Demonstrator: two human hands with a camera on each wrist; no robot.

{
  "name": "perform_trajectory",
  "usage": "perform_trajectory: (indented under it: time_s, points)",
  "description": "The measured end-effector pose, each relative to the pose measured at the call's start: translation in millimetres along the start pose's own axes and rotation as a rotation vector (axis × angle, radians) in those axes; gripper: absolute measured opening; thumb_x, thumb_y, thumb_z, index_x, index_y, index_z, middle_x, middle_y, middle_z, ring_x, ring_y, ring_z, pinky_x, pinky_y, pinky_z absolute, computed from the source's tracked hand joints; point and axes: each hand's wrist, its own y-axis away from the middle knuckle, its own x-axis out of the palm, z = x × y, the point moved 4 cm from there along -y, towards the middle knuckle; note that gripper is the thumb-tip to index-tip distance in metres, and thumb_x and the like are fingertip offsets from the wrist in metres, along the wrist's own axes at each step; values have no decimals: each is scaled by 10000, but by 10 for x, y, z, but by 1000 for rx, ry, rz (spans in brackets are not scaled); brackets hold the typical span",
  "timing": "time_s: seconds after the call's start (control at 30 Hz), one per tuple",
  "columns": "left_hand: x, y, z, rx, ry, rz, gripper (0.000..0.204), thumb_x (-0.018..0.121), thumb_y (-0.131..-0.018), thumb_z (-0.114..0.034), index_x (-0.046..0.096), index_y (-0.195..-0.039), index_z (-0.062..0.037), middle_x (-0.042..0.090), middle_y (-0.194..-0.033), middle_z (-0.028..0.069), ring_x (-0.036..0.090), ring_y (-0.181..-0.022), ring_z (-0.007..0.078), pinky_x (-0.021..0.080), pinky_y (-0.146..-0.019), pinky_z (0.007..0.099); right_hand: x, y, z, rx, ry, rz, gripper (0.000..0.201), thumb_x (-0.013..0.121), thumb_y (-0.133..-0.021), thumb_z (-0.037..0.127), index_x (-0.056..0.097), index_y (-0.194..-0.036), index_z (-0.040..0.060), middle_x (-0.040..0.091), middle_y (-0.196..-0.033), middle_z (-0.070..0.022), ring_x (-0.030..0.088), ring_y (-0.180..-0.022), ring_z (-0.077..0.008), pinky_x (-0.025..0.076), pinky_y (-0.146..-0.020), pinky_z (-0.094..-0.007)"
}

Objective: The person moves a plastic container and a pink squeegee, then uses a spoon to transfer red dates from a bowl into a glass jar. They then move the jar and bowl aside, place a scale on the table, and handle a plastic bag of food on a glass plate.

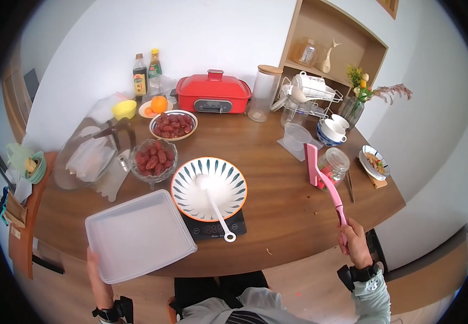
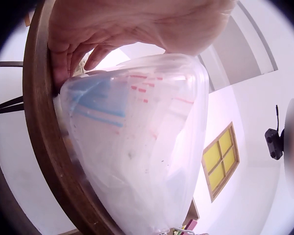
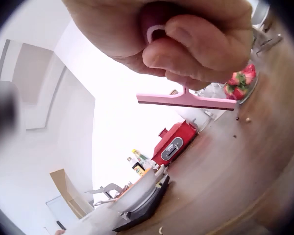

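Note:
My left hand [image 1: 99, 279] holds the near left side of a flat, lidded translucent plastic box [image 1: 139, 235] at the table's front edge. Through its wall in the left wrist view, bags with blue and red marks show. My right hand [image 1: 357, 245] grips the handle of a pink squeegee [image 1: 332, 190]; its blade stands raised beside a glass jar [image 1: 337, 160] of strawberries [image 3: 241, 84]. Between the hands, a patterned bowl [image 1: 233, 201] of white powder, with a white spoon [image 1: 219, 214] in it, sits on a black kitchen scale [image 1: 207, 230].
A glass bowl [image 1: 154, 174] and a plate [image 1: 192, 135] of dark red dates stand behind the box. A red electric cooker [image 1: 212, 94], sauce bottles [image 1: 140, 78], a tall jar [image 1: 263, 94] and a cup rack [image 1: 312, 89] line the back. At right lies a food dish [image 1: 381, 171].

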Motion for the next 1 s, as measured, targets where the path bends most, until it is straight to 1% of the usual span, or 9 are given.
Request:
perform_trajectory:
  time_s: [0.07,0.17,0.23,0.3,0.37,0.47,0.57,0.67,1.0]
  points:
    - [2,-5,-3,1,-4,9,528,401,-941,-417,428,-1264,0,489,-1202,86,459,-1108,180,347,-944,301,63,-112,25,-19,55,-15,259,438,-868,179,515,-1055,18,455,-585,-21,365,-397,-78,265,-357,-230]
    - [13,6,-2,-15,38,-10,549,414,-930,-433,422,-1270,-1,485,-1213,95,461,-1113,186,346,-946,304,299,-351,237,-362,281,69,370,507,-870,153,468,-1203,-3,581,-687,-99,545,-546,-160,423,-496,-288]
    - [-2,3,21,-28,55,-21,568,427,-920,-445,417,-1273,-1,484,-1219,99,463,-1116,190,349,-946,306,605,-558,482,-494,380,133,478,536,-856,156,410,-1292,7,632,-846,-196,620,-719,-264,476,-645,-346]
    - [0,-8,35,-34,57,-24,579,435,-913,-452,415,-1275,0,483,-1221,101,465,-1117,192,352,-944,307,863,-967,614,-643,483,149,478,544,-840,152,430,-1284,19,605,-916,-265,626,-808,-334,473,-726,-375]
    - [7,-6,28,-31,47,-34,584,439,-910,-455,415,-1275,0,484,-1220,101,467,-1116,193,356,-942,307,1044,-1424,660,-682,529,117,463,554,-822,155,461,-1255,21,593,-922,-273,617,-798,-361,472,-723,-369]
    - [-21,-10,39,-35,30,18,599,445,-904,-468,412,-1277,-1,481,-1227,100,465,-1124,197,358,-942,308,1226,-2006,613,-790,478,94,448,560,-815,172,487,-1227,12,600,-898,-259,614,-772,-347,468,-722,-375]
    - [12,5,6,-24,29,-16,597,442,-904,-471,412,-1275,-4,485,-1217,95,470,-1114,196,362,-937,307,1346,-2122,615,-739,561,193,452,560,-816,185,492,-1228,11,607,-898,-244,603,-775,-342,464,-728,-380]
    - [-32,-7,50,-4,-37,-36,602,449,-898,-469,405,-1277,-3,484,-1216,93,474,-1107,194,363,-934,305,1220,-1666,704,-309,520,283,473,565,-819,197,482,-1245,11,608,-911,-234,596,-805,-326,457,-750,-368]
    - [24,25,10,-39,21,-54,598,450,-891,-469,396,-1274,-12,480,-1188,93,475,-1092,188,376,-918,307,502,-533,551,-322,577,240,470,581,-816,117,472,-1257,-3,619,-940,-229,608,-823,-267,460,-757,-343]
